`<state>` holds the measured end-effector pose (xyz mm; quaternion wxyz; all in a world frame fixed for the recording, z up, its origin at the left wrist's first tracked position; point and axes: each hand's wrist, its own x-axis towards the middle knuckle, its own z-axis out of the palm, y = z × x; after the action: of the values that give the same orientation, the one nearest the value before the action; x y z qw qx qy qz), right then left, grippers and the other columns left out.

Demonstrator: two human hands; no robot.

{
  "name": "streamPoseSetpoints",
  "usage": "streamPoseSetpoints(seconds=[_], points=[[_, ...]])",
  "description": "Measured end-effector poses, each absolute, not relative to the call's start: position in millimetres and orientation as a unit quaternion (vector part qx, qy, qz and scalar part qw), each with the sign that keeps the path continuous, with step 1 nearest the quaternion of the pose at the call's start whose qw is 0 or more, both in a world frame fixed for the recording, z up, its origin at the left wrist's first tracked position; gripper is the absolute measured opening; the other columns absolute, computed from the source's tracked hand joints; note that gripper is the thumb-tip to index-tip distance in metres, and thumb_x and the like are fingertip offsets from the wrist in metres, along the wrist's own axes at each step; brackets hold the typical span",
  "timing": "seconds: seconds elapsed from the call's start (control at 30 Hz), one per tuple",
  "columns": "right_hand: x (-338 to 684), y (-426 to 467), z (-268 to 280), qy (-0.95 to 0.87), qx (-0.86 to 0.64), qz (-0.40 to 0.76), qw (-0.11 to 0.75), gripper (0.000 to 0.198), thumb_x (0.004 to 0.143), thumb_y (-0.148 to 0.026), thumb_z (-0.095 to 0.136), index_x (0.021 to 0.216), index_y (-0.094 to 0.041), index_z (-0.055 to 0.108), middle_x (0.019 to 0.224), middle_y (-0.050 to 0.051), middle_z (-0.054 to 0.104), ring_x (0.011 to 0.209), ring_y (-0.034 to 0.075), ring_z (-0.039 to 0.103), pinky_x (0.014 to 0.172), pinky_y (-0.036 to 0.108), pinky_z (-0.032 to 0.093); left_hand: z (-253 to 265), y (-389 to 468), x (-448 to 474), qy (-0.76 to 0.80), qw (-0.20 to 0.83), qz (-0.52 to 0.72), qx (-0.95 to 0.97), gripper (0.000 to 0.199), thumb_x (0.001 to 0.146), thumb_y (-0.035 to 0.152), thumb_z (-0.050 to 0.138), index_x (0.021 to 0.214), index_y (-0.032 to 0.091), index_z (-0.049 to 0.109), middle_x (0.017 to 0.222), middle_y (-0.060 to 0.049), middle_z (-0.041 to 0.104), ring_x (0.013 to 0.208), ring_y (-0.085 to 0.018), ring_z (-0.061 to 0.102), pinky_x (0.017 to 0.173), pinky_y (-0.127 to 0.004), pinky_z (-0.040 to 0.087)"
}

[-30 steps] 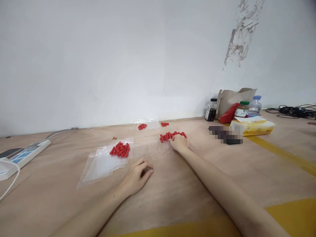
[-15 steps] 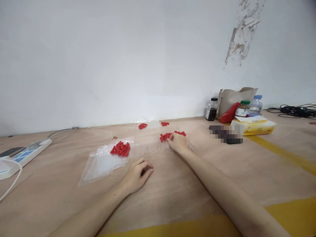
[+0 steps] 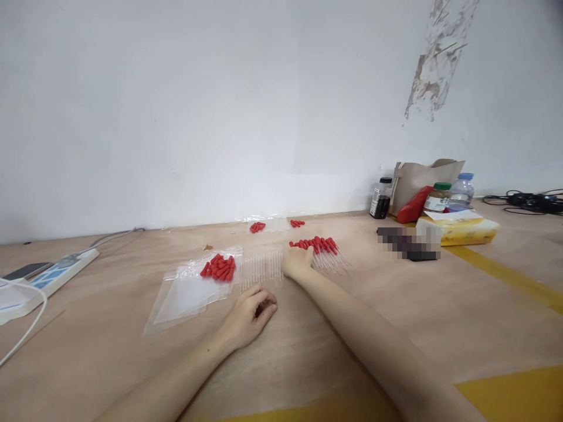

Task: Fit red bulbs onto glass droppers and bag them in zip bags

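Observation:
My right hand (image 3: 298, 262) is at the left end of a row of thin clear droppers with red rubber bulbs (image 3: 323, 246). Its fingers are bent, and their tips are hidden behind the hand, right by the bulbs. My left hand (image 3: 251, 313) rests on the table, loosely curled, with a gap inside the curl and nothing visible in it. Between the hands and the bags lie several thin clear tubes (image 3: 259, 266) without bulbs, side by side. A heap of loose red bulbs (image 3: 219, 268) sits on flat clear zip bags (image 3: 189, 296) to the left.
By the wall lie two small groups of red bulbs (image 3: 257, 227) on clear plastic. At left are a white power strip (image 3: 65, 278) and a phone (image 3: 29, 271). At right stand a dark bottle (image 3: 380, 199), a beige bag (image 3: 409, 181), a jar (image 3: 437, 198) and a yellow tissue pack (image 3: 468, 230).
My right hand has moved left along the row of droppers, baring the red bulbs it covered. My left hand keeps its place and shape; the view has shifted slightly.

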<state>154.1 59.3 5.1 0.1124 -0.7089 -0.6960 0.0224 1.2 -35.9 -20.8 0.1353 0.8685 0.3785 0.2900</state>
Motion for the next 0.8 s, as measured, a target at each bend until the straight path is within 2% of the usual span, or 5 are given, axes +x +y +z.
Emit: streamPoseSetpoints(seconds=[0.2,0.33,0.4,0.6,0.8], points=[[154,47,12,-0.696,-0.708,0.022,0.117,0.024,0.078,-0.017,0.043,0.089,-0.010,0.063,0.092,0.017,0.064,0.086,0.026,0.059,0.081,0.042,0.027,-13,-21,-16,0.440,0.030,0.325,0.836,0.013,0.081,0.025,0.048,0.077,0.018,0.058,0.078,-0.003,0.056,0.075,-0.017,0.053,0.068,-0.029,0.042],[184,18,12,-0.736,-0.656,-0.019,0.165,0.028,0.084,-0.020,0.033,0.098,-0.008,0.055,0.088,0.017,0.063,0.080,0.023,0.058,0.076,0.036,0.031,1,2,-55,0.539,-0.084,0.342,0.765,0.017,0.076,0.030,0.051,0.064,0.019,0.054,0.072,-0.003,0.056,0.073,-0.019,0.053,0.069,-0.031,0.041],[207,3,4,-0.779,-0.593,-0.033,0.200,0.025,0.086,-0.021,0.032,0.096,-0.010,0.052,0.082,0.012,0.063,0.076,0.021,0.057,0.074,0.034,0.032,9,13,-76,0.598,-0.113,0.335,0.720,0.019,0.074,0.034,0.053,0.063,0.019,0.053,0.071,-0.002,0.057,0.072,-0.020,0.054,0.068,-0.031,0.041],[254,-18,-30,-0.801,-0.492,-0.038,0.339,0.028,0.086,-0.019,0.035,0.108,-0.015,0.051,0.097,0.010,0.063,0.089,0.019,0.056,0.078,0.031,0.035,28,46,-105,0.667,-0.074,0.268,0.692,0.025,0.074,0.040,0.050,0.085,0.020,0.059,0.088,-0.004,0.063,0.082,-0.021,0.058,0.067,-0.027,0.042],[253,-20,-33,-0.808,-0.485,-0.040,0.331,0.028,0.086,-0.019,0.035,0.103,-0.016,0.057,0.091,0.008,0.064,0.083,0.017,0.057,0.076,0.030,0.034,29,74,-94,0.702,-0.093,0.208,0.674,0.034,0.067,0.050,0.054,0.076,0.019,0.061,0.090,-0.009,0.064,0.086,-0.027,0.058,0.072,-0.032,0.041]])
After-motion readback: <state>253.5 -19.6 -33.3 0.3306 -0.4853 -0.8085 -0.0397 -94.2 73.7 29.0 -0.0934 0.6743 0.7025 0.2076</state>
